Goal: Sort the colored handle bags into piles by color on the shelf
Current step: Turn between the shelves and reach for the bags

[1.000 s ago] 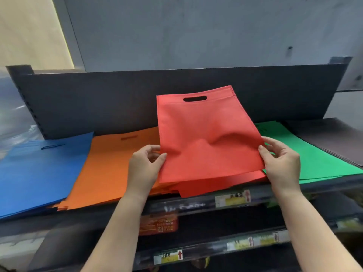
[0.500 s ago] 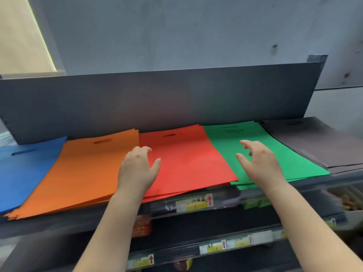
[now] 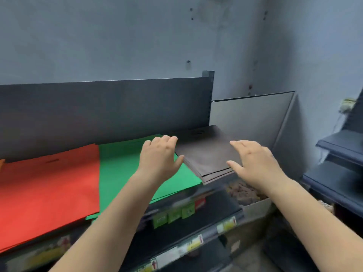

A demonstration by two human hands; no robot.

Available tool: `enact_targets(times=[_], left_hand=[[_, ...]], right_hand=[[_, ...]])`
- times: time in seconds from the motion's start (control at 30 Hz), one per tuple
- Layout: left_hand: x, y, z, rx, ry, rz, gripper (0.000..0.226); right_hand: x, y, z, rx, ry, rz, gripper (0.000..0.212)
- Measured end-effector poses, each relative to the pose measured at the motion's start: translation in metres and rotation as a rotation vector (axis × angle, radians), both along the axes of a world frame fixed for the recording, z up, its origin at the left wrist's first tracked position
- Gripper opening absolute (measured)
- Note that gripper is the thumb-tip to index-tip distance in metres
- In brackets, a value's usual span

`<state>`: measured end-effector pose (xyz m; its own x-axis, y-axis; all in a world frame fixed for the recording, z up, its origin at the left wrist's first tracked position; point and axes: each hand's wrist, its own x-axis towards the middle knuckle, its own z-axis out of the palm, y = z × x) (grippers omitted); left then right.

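Three piles of flat handle bags lie side by side on the shelf [image 3: 212, 191]: red [image 3: 49, 189] at the left, green [image 3: 121, 169] in the middle, dark brown [image 3: 208, 154] at the right end. My left hand [image 3: 159, 158] hovers over the seam between the green and brown piles, fingers relaxed, holding nothing. My right hand [image 3: 255, 163] reaches over the brown pile's right front corner, fingers spread and empty. A sliver of the orange pile [image 3: 1, 162] shows at the far left edge.
A dark back panel [image 3: 106, 110] rises behind the piles. Lower shelves with price labels [image 3: 194, 244] and small green packets [image 3: 172, 214] sit below. A box of brown items [image 3: 247, 193] is under my right wrist. Dark shelving [image 3: 341, 169] stands at the right.
I laid the red bag on the red pile and let go. Both hands and my view have since swung right, from the red and green piles to the brown pile.
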<state>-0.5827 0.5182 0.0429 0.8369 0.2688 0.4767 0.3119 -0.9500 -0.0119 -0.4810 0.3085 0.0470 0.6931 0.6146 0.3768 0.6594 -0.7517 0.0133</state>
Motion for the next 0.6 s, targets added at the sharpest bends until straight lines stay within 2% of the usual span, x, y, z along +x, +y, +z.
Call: enact_targets(times=[0.17,0.6], left_hand=[[0.091,-0.075,0.000,0.004,0.046,-0.144,0.051],[0.263,-0.275,0.004,0.021,0.086,-0.618,0.052]], right_hand=[[0.050,-0.092,0.004,-0.064,-0.042,-0.198,0.060],[0.127,-0.282,0.005,-0.154,0.071,-0.704,0.060]])
